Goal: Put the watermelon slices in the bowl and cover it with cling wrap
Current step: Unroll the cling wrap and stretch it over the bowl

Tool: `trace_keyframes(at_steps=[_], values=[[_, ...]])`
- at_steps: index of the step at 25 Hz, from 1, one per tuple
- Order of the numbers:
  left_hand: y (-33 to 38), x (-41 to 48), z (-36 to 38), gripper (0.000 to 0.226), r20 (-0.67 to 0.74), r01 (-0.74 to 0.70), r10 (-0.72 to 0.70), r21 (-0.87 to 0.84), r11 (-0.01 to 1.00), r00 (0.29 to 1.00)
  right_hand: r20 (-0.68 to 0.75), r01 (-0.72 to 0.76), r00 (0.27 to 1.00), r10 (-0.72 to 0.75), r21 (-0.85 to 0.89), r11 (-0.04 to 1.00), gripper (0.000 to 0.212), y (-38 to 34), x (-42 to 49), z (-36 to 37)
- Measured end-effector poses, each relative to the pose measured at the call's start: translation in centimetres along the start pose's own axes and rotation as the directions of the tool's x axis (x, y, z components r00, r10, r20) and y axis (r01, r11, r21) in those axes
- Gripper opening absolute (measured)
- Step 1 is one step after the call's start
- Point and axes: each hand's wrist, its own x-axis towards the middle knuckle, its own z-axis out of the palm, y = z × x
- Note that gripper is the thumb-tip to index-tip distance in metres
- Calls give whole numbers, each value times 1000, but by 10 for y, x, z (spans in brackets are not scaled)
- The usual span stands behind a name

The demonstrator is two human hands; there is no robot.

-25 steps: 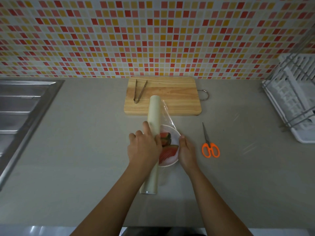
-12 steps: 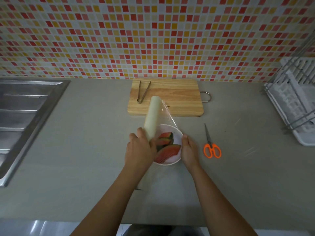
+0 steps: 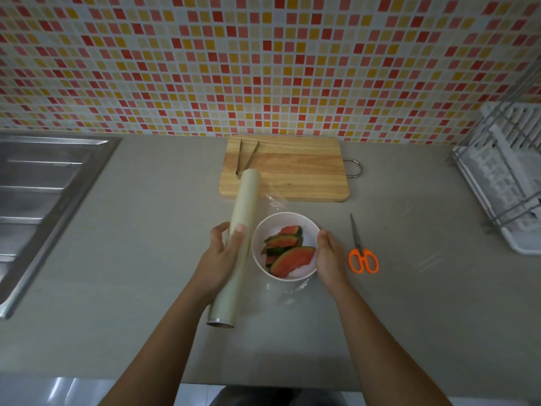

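A white bowl [image 3: 284, 221] stands on the grey counter and holds several watermelon slices [image 3: 289, 253], red flesh with dark green rind. Clear film stretches over the bowl from the cling wrap roll [image 3: 240, 224], a long pale tube lying just left of the bowl. My left hand [image 3: 222, 256] grips the roll around its middle. My right hand [image 3: 329, 256] presses against the bowl's right rim, holding the film's loose end there. Wrinkled film shows beyond and in front of the bowl.
A wooden cutting board [image 3: 292, 174] with metal tongs [image 3: 246, 159] lies behind the bowl by the tiled wall. Orange-handled scissors [image 3: 361, 253] lie right of my right hand. A steel sink [image 3: 38, 194] is at the far left, a white dish rack [image 3: 506, 177] at the far right.
My left hand has drawn the roll leftward off the bowl, pulling film across it. The bowl and slices now show fully. My right hand stays at the right rim.
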Motion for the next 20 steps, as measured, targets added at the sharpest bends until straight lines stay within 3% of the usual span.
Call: trace_keyframes(at_steps=[2,6,10,14,18,20], values=[[-4,1,-4,75,-28,35,-35,-3,999,999,11,9,1000,-8,-16,1000,39,-1,1,-2],[-12,6,-10,48,-139,14,-16,-18,1000,990,4,22,1000,-22,-40,999,40,0,2,-3],[-22,4,-10,41,-27,31,-36,-155,987,999,4,18,1000,-18,-30,999,37,1,3,-2],[-25,11,-6,37,-65,56,-71,-214,975,995,-20,15,1000,-15,-18,1000,36,-1,8,-2],[-26,21,-12,54,-8,130,-143,-361,923,990,-24,-13,1000,13,-24,1000,40,-1,16,-4],[-24,25,-13,59,18,142,-145,-335,932,989,-35,-18,999,16,-42,999,42,-1,19,-4]])
